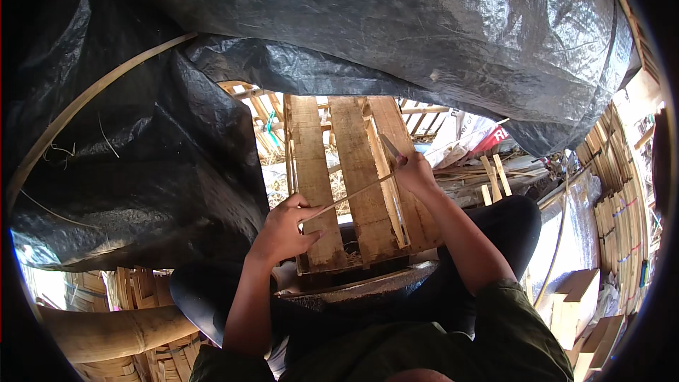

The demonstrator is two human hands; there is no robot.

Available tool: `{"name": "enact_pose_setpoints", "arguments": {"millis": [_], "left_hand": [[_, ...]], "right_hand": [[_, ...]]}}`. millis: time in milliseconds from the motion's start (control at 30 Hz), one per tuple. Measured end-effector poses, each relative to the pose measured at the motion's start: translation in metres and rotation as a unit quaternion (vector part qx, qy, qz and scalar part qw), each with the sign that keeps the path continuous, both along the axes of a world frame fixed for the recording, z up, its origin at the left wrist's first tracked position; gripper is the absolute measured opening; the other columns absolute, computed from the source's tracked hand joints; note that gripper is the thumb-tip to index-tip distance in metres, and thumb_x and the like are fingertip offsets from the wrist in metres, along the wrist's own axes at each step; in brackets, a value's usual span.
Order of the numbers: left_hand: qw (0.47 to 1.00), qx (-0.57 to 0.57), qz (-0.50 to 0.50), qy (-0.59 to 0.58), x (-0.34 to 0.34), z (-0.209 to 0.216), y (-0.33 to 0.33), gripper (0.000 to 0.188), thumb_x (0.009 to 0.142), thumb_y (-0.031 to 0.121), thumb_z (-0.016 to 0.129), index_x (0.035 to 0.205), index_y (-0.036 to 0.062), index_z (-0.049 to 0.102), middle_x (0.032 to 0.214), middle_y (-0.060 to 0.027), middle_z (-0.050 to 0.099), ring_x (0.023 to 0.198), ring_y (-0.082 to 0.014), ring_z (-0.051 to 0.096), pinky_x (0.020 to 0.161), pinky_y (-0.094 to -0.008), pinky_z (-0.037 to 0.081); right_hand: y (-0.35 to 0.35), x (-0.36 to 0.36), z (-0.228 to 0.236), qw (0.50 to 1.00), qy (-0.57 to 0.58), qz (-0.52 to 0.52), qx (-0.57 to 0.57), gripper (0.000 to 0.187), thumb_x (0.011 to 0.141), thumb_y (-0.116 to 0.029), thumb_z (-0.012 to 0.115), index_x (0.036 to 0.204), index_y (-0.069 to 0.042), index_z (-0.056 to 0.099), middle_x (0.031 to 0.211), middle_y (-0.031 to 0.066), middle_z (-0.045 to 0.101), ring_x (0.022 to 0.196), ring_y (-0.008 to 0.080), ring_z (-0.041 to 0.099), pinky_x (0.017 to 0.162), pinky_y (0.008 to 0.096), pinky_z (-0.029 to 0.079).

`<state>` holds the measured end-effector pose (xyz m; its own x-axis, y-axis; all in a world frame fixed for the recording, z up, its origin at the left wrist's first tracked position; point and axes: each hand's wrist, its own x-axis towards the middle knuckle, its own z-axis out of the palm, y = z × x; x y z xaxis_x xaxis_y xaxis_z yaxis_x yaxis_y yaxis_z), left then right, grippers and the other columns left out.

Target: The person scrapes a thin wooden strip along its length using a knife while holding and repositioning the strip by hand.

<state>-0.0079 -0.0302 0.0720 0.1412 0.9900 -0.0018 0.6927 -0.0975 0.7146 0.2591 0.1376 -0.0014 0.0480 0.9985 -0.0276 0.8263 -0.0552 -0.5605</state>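
Strip (355, 194) spans both grips, above bench (311, 170). Left hand (281, 232) part-curled, holding near end; right hand (417, 174) closed round knife (389, 146). Probably trimming; next stroke wants steady strip, shallow blade.

We're looking down on a slatted wooden stand (310, 159), its three wide planks (353, 148) running away from us w/ gaps btwn. A narrow lath (394, 212) is running lengthwise btwn the mid & RH planks; we're not making out if it's loose or fixed. Near ends are showing darker patches, esp. LH side.
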Motion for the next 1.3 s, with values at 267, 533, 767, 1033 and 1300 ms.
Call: {"name": "enact_pose_setpoints", "arguments": {"millis": [267,533,767,1033,1300], "left_hand": [[0.987,0.145,-0.027,-0.057,-0.019,0.020,-0.005,0.023,0.077,0.005,0.073,0.099,0.0016,0.073,0.080,-0.0070,0.063,0.069,-0.0158,0.061,0.061,-0.0255,0.048],[0.975,0.085,0.071,-0.191,-0.027,0.010,-0.009,0.010,0.083,0.004,0.069,0.090,-0.0018,0.073,0.066,-0.0049,0.060,0.054,-0.0082,0.055,0.048,-0.0233,0.043],[0.924,-0.057,0.170,-0.339,-0.035,0.022,-0.018,0.020,0.089,0.017,0.066,0.086,-0.0011,0.074,0.062,0.0002,0.058,0.045,-0.0028,0.042,0.038,-0.0200,0.029],[0.919,-0.047,0.179,-0.347,-0.025,-0.001,-0.009,0.017,0.088,0.015,0.066,0.089,-0.0003,0.073,0.067,-0.0008,0.064,0.047,-0.0025,0.043,0.041,-0.0201,0.031],[0.906,-0.041,0.219,-0.359,-0.004,-0.028,-0.002,0.018,0.088,0.013,0.064,0.090,-0.0019,0.074,0.082,-0.0054,0.073,0.066,-0.0073,0.062,0.052,-0.0227,0.047]], "right_hand": [[-0.007,-0.024,0.039,0.998,0.017,0.013,-0.055,0.036,0.091,-0.024,0.050,0.093,0.009,0.063,0.093,0.0324,0.064,0.093,0.0477,0.062,0.083,0.0508,0.049],[-0.011,-0.039,0.052,0.999,-0.002,0.031,-0.036,0.043,0.095,-0.032,0.050,0.094,0.009,0.065,0.090,0.0304,0.066,0.092,0.0455,0.064,0.082,0.0494,0.049],[-0.022,-0.051,0.069,0.998,0.002,0.058,-0.039,0.041,0.096,-0.031,0.050,0.095,0.007,0.065,0.089,0.0309,0.065,0.089,0.0449,0.064,0.077,0.0500,0.049],[0.000,-0.054,0.037,0.998,0.017,0.052,-0.038,0.040,0.097,-0.031,0.048,0.096,0.005,0.065,0.087,0.0287,0.066,0.083,0.0434,0.065,0.071,0.0492,0.049],[0.008,-0.046,0.034,0.997,-0.024,0.067,-0.015,0.038,0.098,-0.029,0.046,0.102,0.004,0.063,0.081,0.0253,0.066,0.073,0.0377,0.067,0.065,0.0459,0.053]]}}
